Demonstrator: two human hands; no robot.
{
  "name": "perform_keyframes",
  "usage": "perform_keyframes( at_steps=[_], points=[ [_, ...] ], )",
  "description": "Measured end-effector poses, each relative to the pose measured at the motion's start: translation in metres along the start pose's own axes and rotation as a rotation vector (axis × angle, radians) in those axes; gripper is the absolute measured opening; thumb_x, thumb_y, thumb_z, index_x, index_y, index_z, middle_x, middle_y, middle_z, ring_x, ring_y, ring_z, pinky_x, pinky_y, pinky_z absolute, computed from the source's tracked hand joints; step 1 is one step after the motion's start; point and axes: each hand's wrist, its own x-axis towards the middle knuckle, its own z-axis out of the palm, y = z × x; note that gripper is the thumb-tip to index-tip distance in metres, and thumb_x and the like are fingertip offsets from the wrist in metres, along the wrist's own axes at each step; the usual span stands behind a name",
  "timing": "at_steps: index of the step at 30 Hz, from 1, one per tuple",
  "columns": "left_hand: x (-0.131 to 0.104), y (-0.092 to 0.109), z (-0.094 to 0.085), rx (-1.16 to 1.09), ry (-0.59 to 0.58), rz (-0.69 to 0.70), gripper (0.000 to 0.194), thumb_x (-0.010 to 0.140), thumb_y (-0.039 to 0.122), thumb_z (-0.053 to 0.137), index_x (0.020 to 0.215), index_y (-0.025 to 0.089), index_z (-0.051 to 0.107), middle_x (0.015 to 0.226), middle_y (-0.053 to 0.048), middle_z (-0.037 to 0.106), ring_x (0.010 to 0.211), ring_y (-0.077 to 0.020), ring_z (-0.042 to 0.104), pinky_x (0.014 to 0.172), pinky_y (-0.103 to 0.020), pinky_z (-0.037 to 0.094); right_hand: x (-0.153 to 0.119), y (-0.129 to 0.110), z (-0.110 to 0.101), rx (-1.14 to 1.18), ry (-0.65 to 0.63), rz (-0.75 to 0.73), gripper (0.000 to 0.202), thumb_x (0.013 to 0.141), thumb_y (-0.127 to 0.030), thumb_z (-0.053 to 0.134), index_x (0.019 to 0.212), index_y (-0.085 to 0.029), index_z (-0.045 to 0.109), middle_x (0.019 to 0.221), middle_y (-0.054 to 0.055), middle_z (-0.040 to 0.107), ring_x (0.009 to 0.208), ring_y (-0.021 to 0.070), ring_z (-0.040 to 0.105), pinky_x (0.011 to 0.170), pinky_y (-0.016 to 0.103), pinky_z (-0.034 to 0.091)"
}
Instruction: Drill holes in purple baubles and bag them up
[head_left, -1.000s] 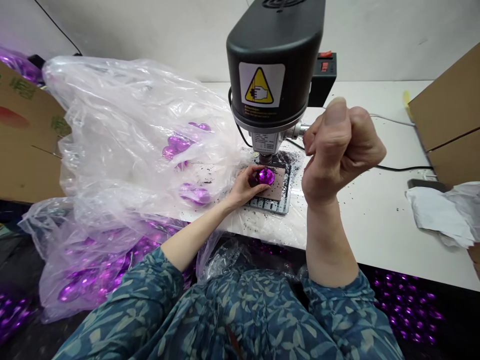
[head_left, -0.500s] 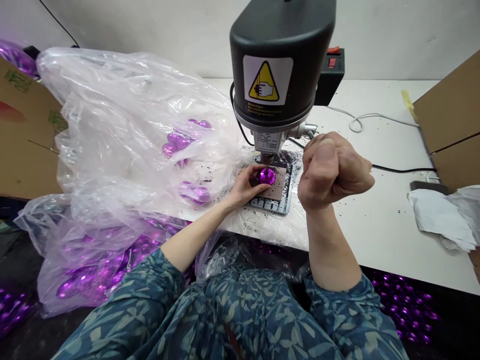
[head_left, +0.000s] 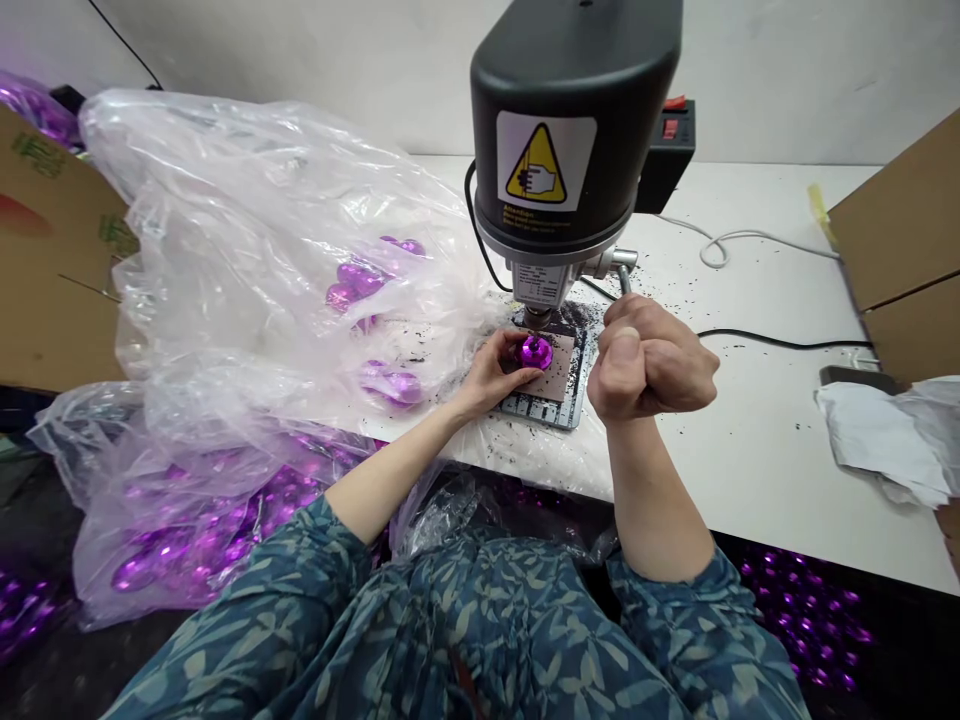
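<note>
Pinches a shiny purple ball (head_left: 538, 354) in the left hand (head_left: 491, 378), reaching in from about eight o'clock, with the thumb near five o'clock on the rim and fingers near eleven. Has that ball on a brown board (head_left: 555, 385), over a metal plate (head_left: 544, 413) on the white surface (head_left: 765, 420), just below the head of the black drill (head_left: 559, 215). Cannot tell whether anything on the drill touches the ball. Has the right hand (head_left: 652, 360) curled into a fist around the drill's lever (head_left: 624, 280), at about three o'clock from the ball. Leaves the two hands apart.

Looks light, probably hollow, judging by the thin, glossy shell. Likely stiff to a gentle pinch, yet easy to dent or crack under a hard squeeze. Seems slippery, and apt to roll or turn on the flat board if pushed off centre. Best held low, at the widest part, with thumb and fingers facing each other, pressing evenly and lightly down into the board. Best left bare on top and at twelve o'clock, nearest the drill.
</note>
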Motion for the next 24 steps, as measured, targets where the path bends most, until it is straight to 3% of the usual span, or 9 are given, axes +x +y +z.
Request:
perform_keyframes(
  at_steps=[4,7,9,12,15,17,19,21,24],
  points=[
    [0.0,0.0,-0.001,0.015,-0.013,-0.026,0.058,0.074,0.054,0.081,0.114,0.019,0.057,0.11,-0.01,0.066,0.094,-0.0219,0.064,0.083,-0.037,0.052,-0.005,-0.004,-0.005,0.062,-0.038,-0.014,0.048,0.089,-0.024,0.049,0.054,-0.021,0.016,0.044,-0.005,0.02,0.037,0.0089,0.025,0.041,0.031,0.033],
    [0.002,-0.001,0.0,-0.002,-0.009,-0.017,0.056,0.074,0.051,0.082,0.113,0.019,0.057,0.107,-0.009,0.067,0.092,-0.0213,0.064,0.081,-0.037,0.052,0.013,-0.012,0.001,0.242,0.102,-0.115,0.045,0.088,-0.016,0.052,0.055,-0.019,0.021,0.043,-0.006,0.024,0.035,0.0065,0.024,0.037,0.027,0.025],
    [0.001,0.002,0.001,0.0,0.011,-0.036,0.055,0.074,0.049,0.083,0.113,0.019,0.058,0.105,-0.008,0.067,0.09,-0.021,0.064,0.08,-0.037,0.052,0.033,-0.019,0.008,0.269,0.168,-0.063,0.045,0.09,-0.013,0.053,0.056,-0.019,0.024,0.044,-0.007,0.026,0.035,0.005,0.024,0.037,0.025,0.02],
    [-0.011,0.011,0.004,0.104,0.138,-0.08,0.053,0.073,0.045,0.084,0.112,0.02,0.057,0.104,-0.008,0.067,0.088,-0.0199,0.063,0.08,-0.037,0.053,0.061,-0.028,0.016,0.137,0.135,0.115,0.053,0.098,-0.026,0.055,0.058,-0.021,0.021,0.045,-0.007,0.026,0.036,0.0052,0.025,0.038,0.026,0.019],
    [-0.048,0.021,0.005,0.243,0.207,0.066,0.048,0.079,0.045,0.079,0.114,0.022,0.055,0.105,-0.008,0.066,0.09,-0.0207,0.064,0.08,-0.039,0.054,0.074,-0.033,0.019,0.1,0.122,0.15,0.057,0.099,-0.046,0.052,0.059,-0.023,0.018,0.047,-0.007,0.025,0.037,0.0057,0.025,0.041,0.027,0.021],
    [-0.082,0.024,0.007,0.296,0.04,0.308,0.047,0.082,0.048,0.075,0.116,0.023,0.054,0.101,-0.008,0.067,0.09,-0.0214,0.066,0.077,-0.038,0.055,0.075,-0.035,0.019,0.138,0.133,0.156,0.057,0.097,-0.051,0.052,0.06,-0.023,0.019,0.049,-0.007,0.024,0.039,0.0057,0.026,0.044,0.028,0.022],
    [-0.117,0.021,0.009,0.373,-0.26,0.598,0.044,0.083,0.051,0.072,0.115,0.024,0.056,0.097,-0.008,0.069,0.082,-0.0203,0.067,0.07,-0.035,0.055,0.073,-0.037,0.018,0.122,0.107,0.217,0.055,0.097,-0.051,0.051,0.061,-0.023,0.02,0.052,-0.006,0.023,0.041,0.0066,0.028,0.048,0.028,0.023],
    [-0.145,0.014,0.013,0.568,-0.543,0.791,0.028,0.09,0.037,0.066,0.114,0.025,0.059,0.106,-0.011,0.071,0.078,-0.0187,0.066,0.068,-0.033,0.053,0.071,-0.039,0.018,0.085,0.08,0.277,0.054,0.097,-0.052,0.049,0.061,-0.024,0.021,0.054,-0.006,0.023,0.043,0.0076,0.028,0.05,0.029,0.025],
    [-0.167,-0.001,0.018,0.831,-0.765,0.769,0.033,0.092,0.015,0.057,0.124,0.022,0.06,0.125,-0.017,0.067,0.089,-0.0209,0.066,0.075,-0.033,0.052,0.071,-0.038,0.019,0.157,0.14,0.231,0.054,0.092,-0.053,0.055,0.058,-0.024,0.025,0.051,-0.006,0.025,0.04,0.0078,0.027,0.048,0.03,0.023]
  ],
)
